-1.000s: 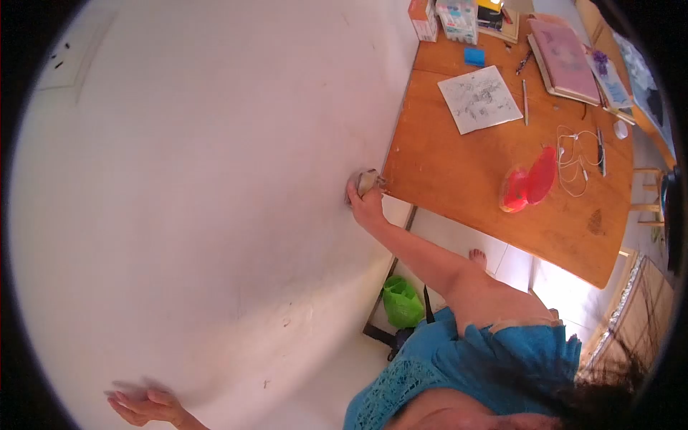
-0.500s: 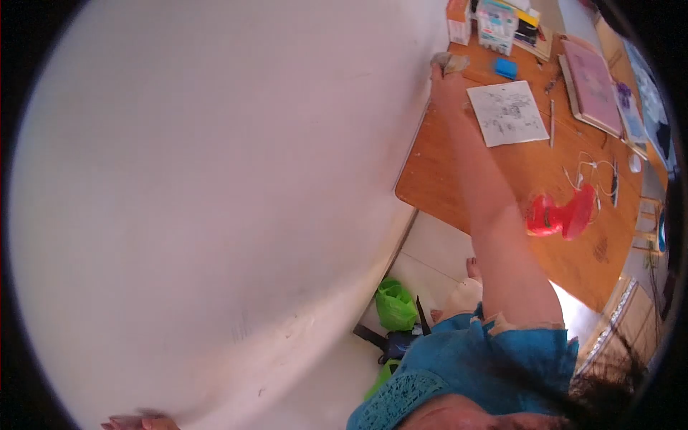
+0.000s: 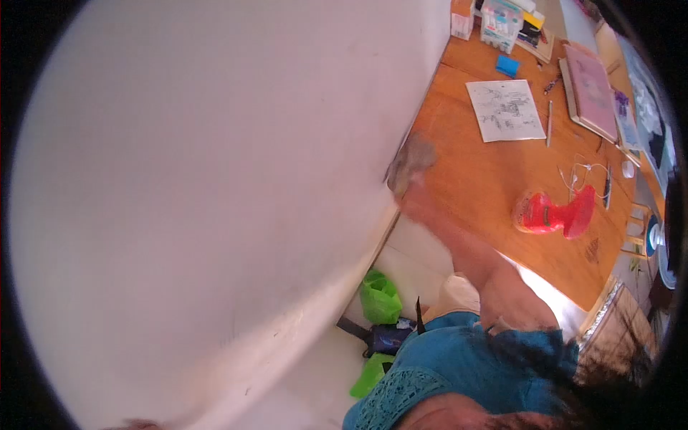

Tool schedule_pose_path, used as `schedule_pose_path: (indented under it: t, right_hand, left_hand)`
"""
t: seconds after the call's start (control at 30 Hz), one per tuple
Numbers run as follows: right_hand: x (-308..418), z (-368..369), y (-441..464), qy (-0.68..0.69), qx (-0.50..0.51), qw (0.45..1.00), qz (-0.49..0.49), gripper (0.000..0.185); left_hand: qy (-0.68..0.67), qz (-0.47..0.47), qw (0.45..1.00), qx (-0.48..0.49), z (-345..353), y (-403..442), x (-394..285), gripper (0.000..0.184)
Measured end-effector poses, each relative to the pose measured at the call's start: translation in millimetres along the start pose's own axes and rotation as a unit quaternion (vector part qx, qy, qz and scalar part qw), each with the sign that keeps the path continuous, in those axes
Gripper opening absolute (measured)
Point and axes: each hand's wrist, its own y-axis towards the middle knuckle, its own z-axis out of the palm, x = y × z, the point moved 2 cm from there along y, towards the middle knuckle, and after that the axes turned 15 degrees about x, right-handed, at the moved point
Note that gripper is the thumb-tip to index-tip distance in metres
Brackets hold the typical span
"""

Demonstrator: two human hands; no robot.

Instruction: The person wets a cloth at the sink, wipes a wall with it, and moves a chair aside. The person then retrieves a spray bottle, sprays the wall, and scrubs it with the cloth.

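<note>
My right hand, smeared by motion, is closed on a crumpled grey-brown cloth. The cloth lies at the edge of the wooden table, where the tabletop meets the white wall. Of my left hand only a thin blurred strip shows at the bottom left, close to the wall; its fingers are hidden. Further along the table lies a white sheet with dark drawings. A red spray bottle rests on its side to the right of my forearm.
At the far end are a clear box of pens, an orange-and-white box and a blue block. A pink book and a white cable lie to the right. Green bags sit on the floor.
My right hand has drawn the cloth along the table's wall-side edge, from beside the boxes toward me. My left hand has slipped mostly out of the bottom of the view.
</note>
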Motion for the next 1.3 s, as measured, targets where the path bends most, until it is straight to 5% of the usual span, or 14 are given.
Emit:
schedule_pose_path:
  t: [0.03,0.1,0.17,0.23,0.27,0.33,0.4,0.57,0.6,0.7,0.9,1.0,1.2,1.3]
  right_hand:
    - [25,29,-10,0.086,0.034,0.996,-0.019,0.04]
    - [60,87,-21,0.282,0.07,0.957,-0.02,0.047]
    - [76,117,-33,0.46,-0.017,0.887,0.023,0.046]
    - [87,131,-46,0.599,-0.071,0.797,0.038,0.05]
    - [77,118,-50,0.594,-0.03,0.8,0.082,0.043]
    - [75,56,-61,0.781,-0.111,0.614,0.017,0.04]
    - [79,-32,-86,0.744,-0.214,0.633,0.02,0.038]
    - [71,-97,-55,0.794,-0.349,0.493,-0.068,0.028]
    - [71,-94,-48,0.769,-0.292,0.568,-0.022,0.028]
    - [124,-83,-31,0.747,-0.362,0.512,-0.22,0.031]
    - [86,-133,-4,0.652,-0.478,0.584,-0.072,0.033]
    - [44,-156,18,0.771,-0.346,0.534,-0.042,0.032]
    - [105,-130,-12,0.513,-0.476,0.703,-0.129,0.028]
    - [100,-164,-16,0.602,-0.485,0.627,-0.092,0.027]
  left_hand:
    - [0.053,-0.068,0.987,0.133,-16,-3,-4,0.055]
    - [0.026,-0.083,0.988,0.127,-15,-9,3,0.057]
    - [-0.11,0.021,0.982,-0.154,12,-12,14,0.059]
    - [-0.131,0.032,0.977,-0.163,14,-15,17,0.059]
    - [-0.138,0.047,0.975,-0.169,15,-13,18,0.059]
    - [-0.166,0.043,0.972,-0.163,13,-15,15,0.058]
    - [-0.116,0.033,0.976,-0.183,13,-12,18,0.052]
    - [-0.069,0.034,0.977,-0.201,9,-10,20,0.046]
    - [-0.068,0.027,0.978,-0.197,7,-10,19,0.047]
    - [-0.092,0.025,0.976,-0.196,2,-5,14,0.048]
    - [-0.143,0.013,0.978,-0.148,8,-10,13,0.055]
    - [-0.122,0.014,0.981,-0.151,9,-11,17,0.051]
    - [-0.172,0.014,0.974,-0.147,13,-15,14,0.063]
    - [-0.195,0.024,0.967,-0.16,15,-12,13,0.063]
